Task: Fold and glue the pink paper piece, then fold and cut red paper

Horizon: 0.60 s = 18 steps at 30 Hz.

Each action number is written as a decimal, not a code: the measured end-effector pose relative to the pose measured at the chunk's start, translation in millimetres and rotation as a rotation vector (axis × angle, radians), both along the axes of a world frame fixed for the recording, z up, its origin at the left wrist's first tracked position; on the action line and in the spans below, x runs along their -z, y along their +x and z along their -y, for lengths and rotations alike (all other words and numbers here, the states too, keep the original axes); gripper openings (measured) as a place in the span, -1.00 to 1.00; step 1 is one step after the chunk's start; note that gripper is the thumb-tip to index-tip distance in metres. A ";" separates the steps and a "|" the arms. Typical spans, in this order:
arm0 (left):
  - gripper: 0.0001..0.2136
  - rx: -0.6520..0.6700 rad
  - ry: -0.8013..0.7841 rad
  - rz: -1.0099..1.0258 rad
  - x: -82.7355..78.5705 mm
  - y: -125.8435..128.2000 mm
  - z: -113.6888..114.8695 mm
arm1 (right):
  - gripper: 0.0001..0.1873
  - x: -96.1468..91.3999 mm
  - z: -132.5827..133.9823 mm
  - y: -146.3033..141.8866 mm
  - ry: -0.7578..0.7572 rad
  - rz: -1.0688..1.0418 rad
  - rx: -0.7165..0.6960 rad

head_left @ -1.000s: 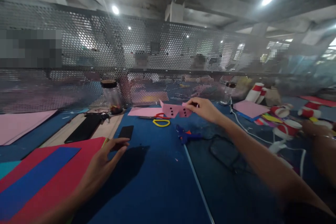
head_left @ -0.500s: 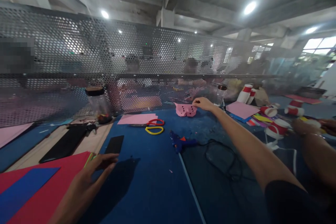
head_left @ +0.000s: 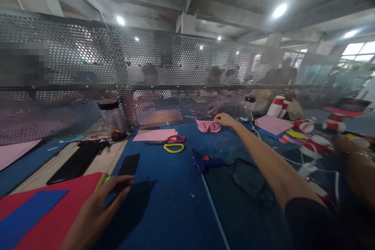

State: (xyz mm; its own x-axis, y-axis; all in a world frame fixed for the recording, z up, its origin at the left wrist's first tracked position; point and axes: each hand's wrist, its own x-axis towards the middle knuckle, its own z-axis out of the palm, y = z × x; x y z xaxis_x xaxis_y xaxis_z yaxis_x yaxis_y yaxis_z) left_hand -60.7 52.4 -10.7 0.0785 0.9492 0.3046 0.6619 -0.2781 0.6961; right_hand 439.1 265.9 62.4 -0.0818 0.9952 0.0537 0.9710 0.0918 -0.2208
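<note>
At the back of the blue table, my right hand (head_left: 224,120) pinches the right upper tip of a folded pink paper piece with black dots (head_left: 208,126). The piece rests against the foot of the mesh screen. Lower left, my left hand (head_left: 102,203) is held with its fingers apart and nothing in it. A small black card (head_left: 129,165) lies just beyond its fingertips. Red paper (head_left: 79,183) with a blue strip (head_left: 32,213) lies beside that hand. In the middle rests a blue glue gun (head_left: 202,161) with a long glue stick (head_left: 215,211) behind it.
Scissors with red and yellow handles (head_left: 174,143) lie by pink sheets (head_left: 154,134). Jars (head_left: 113,119) stand near the perforated screen (head_left: 164,58). A black phone (head_left: 73,164) is at left. At right are paper cups (head_left: 315,146), coloured paper (head_left: 272,124), cables and another person's hand (head_left: 348,144).
The view has shifted slightly, so the table appears a little lower. My right hand still pinches the pink paper piece, and my left hand has hardly moved.
</note>
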 end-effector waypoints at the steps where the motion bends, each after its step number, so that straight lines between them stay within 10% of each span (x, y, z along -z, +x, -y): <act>1: -0.57 -0.003 0.004 -0.004 -0.4 0.1 0.2 | -0.65 0.5 -0.5 -0.4 -0.002 0.005 0.008; 18: -0.55 0.006 0.021 -0.020 -1.5 3.3 1.6 | -0.64 12.7 -1.4 4.3 0.010 0.076 0.054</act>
